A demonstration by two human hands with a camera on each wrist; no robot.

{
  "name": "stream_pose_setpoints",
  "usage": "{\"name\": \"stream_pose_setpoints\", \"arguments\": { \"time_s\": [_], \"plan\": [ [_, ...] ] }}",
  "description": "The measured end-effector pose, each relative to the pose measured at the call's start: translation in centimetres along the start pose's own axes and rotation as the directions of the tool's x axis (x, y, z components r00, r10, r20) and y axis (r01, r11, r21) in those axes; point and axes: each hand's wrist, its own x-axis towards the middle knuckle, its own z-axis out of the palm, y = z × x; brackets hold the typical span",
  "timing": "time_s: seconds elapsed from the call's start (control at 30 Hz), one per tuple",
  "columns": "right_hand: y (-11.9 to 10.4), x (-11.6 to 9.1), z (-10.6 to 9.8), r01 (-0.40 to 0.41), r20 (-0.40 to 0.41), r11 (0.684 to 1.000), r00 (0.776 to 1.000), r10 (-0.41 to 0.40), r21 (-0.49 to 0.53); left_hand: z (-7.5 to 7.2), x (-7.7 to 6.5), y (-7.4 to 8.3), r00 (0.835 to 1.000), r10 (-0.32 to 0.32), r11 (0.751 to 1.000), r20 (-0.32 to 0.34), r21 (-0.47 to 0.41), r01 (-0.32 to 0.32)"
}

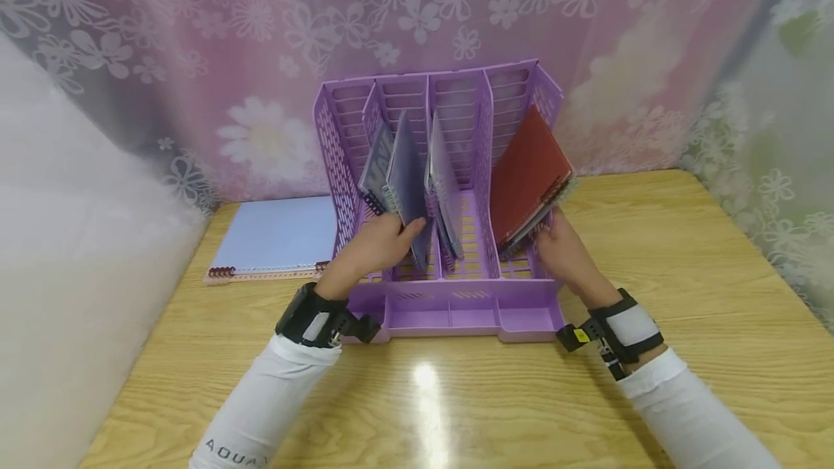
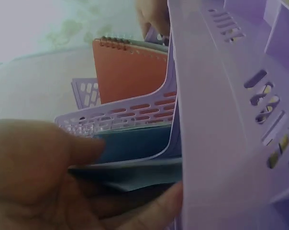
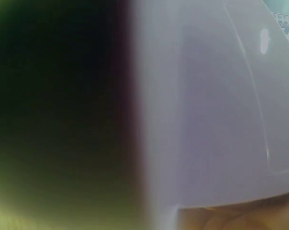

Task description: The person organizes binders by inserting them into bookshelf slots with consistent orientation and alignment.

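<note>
A purple desk organizer (image 1: 469, 288) with upright dividers stands on the table, spiral notebooks leaning in its slots. My left hand (image 1: 381, 241) reaches into the left part and pinches a blue-grey notebook (image 1: 409, 187), thumb on one side and fingers on the other, as the left wrist view shows. Beside it lean a grey notebook (image 1: 376, 165) and a pale notebook (image 1: 444, 187). My right hand (image 1: 562, 250) grips the organizer's right side wall near the front, close to a red notebook (image 1: 528, 176) tilted in the rightmost slot. Some of its fingers are hidden.
A light blue spiral notebook (image 1: 276, 237) lies flat left of the organizer on the wooden table (image 1: 521, 411). A floral curtain (image 1: 417, 13) hangs behind. The organizer's low front tray (image 1: 443, 315) is divided into compartments. A dark blur covers much of the right wrist view.
</note>
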Motion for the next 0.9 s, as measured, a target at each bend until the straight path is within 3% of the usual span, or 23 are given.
{"name": "stream_pose_setpoints", "arguments": {
  "time_s": [0.1, 0.17, 0.3, 0.53, 0.67, 0.77, 0.9],
  "plan": [
    [-0.1, 0.0, -0.1, 0.008, 0.000, 1.000, 1.000, -0.008, -0.003, -0.3, -0.5, -0.1, 0.996, -0.020, 0.999, 0.089, 0.043, 0.017],
    [-0.1, 0.0, 0.0, 0.008, 0.003, 1.000, 1.000, -0.008, 0.001, -0.6, -1.0, -0.3, 0.993, -0.021, 0.998, 0.112, 0.059, 0.015],
    [0.0, -0.1, 0.2, -0.002, 0.004, 1.000, 1.000, 0.002, -0.011, -1.5, -2.2, -1.7, 0.994, 0.010, 1.000, 0.111, -0.016, -0.008],
    [-0.2, -0.2, -0.1, 0.000, -0.002, 1.000, 1.000, 0.000, -0.019, -2.4, -4.4, -5.6, 0.990, -0.096, 0.988, 0.106, -0.111, 0.107],
    [-0.3, -0.2, -0.1, -0.003, 0.009, 1.000, 1.000, 0.003, -0.018, -2.7, -6.1, -7.6, 0.986, -0.088, 0.975, 0.140, -0.189, 0.114],
    [-0.3, -0.2, 0.0, -0.004, 0.011, 1.000, 1.000, 0.004, -0.022, -3.4, -7.4, -9.0, 0.989, -0.095, 0.960, 0.111, -0.252, 0.120],
    [-0.4, -0.1, 0.0, 0.004, 0.010, 1.000, 1.000, -0.004, -0.017, -4.6, -9.0, -11.7, 0.985, -0.171, 0.922, 0.009, -0.351, 0.163]
  ]
}}
